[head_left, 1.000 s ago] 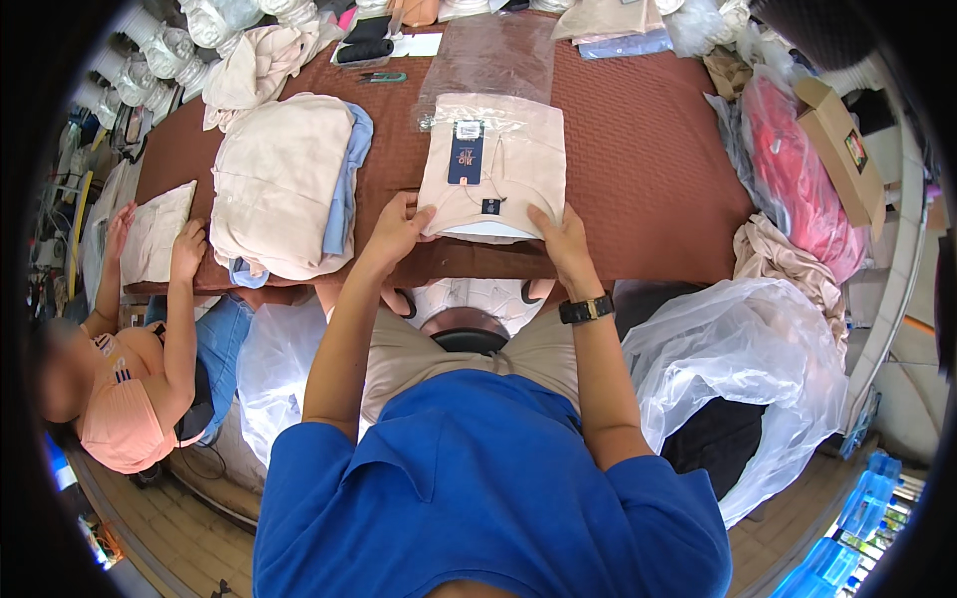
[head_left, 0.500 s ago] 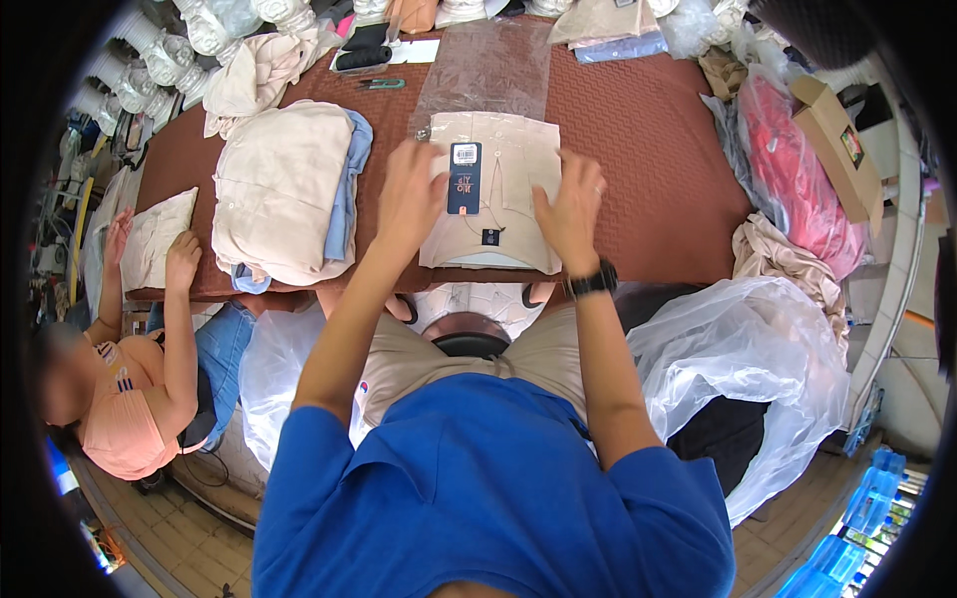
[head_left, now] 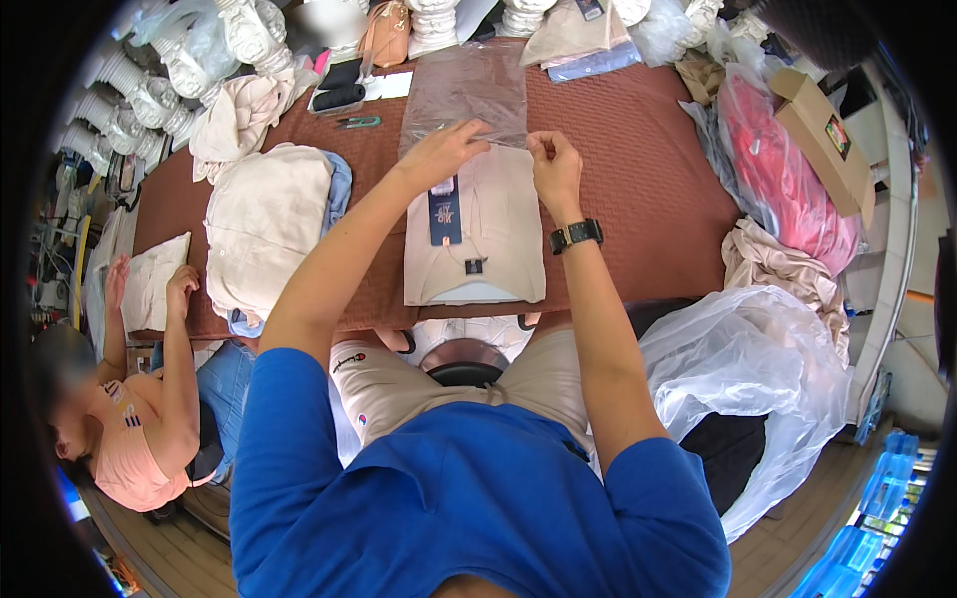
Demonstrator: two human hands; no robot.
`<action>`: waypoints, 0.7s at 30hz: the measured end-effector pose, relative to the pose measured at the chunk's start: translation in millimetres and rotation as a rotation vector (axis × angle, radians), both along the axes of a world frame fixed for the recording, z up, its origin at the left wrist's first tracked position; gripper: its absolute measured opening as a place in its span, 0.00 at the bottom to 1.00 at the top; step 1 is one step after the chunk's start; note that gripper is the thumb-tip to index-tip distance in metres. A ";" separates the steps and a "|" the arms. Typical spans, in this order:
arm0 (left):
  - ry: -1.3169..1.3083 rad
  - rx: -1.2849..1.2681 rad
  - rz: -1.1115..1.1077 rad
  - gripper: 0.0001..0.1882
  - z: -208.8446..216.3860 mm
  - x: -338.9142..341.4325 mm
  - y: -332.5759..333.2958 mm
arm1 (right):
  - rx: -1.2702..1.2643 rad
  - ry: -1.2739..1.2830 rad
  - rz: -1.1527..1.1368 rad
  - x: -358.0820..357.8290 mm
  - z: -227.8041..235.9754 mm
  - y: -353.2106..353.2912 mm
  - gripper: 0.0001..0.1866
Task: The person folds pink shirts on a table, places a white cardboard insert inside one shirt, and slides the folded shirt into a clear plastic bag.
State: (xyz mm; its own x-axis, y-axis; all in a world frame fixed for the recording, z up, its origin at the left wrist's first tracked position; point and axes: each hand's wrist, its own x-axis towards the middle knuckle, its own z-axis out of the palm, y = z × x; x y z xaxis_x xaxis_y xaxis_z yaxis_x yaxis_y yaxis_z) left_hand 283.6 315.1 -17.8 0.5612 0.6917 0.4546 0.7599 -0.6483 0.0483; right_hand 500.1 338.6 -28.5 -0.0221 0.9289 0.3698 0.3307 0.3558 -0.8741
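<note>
A folded beige shirt lies on the brown-covered table in front of me. A dark blue hang tag rests on its left side, and a small dark label shows near its lower edge. Beyond the shirt, a clear plastic bag lies flat, its near edge meeting the shirt's far edge. My left hand reaches over that edge, fingers stretched across the bag's mouth. At the bag's near right corner, the fingers of my right hand are pinched together on the plastic. A dark watch is on my right wrist.
Piled beige and blue clothes lie to the left, with thread snips and black thread spools beyond. At the far left a co-worker's hands touch a folded garment. Cardboard box and red bagged clothing stand right.
Both hands have moved away from the shirt's sides to its far edge, at the bag's mouth. My right fingers have closed into a pinch. The view has shifted slightly.
</note>
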 end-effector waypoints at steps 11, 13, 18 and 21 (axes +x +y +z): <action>-0.171 -0.085 0.056 0.22 34.5 -28.6 32.6 | -0.208 -0.263 -0.233 8.3 -40.6 10.5 0.25; -0.237 -0.140 0.065 0.23 34.9 -29.4 31.8 | -0.400 -0.403 -0.184 6.2 -38.4 -0.6 0.29; -0.240 -0.176 -0.052 0.26 41.3 -34.5 43.0 | -0.657 0.041 0.165 4.2 -62.6 14.5 0.26; -0.231 -0.294 0.014 0.28 40.8 -47.0 37.2 | -0.640 0.322 0.322 -5.4 -22.6 -7.7 0.22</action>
State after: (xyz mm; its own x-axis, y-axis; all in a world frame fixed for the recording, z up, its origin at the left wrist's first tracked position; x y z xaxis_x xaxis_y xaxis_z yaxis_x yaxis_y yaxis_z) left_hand 236.6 352.3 23.0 0.4564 0.8184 0.3491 0.7161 -0.5707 0.4019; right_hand 494.7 330.9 -51.1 -0.3090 0.9295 -0.2015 -0.0080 -0.2144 -0.9767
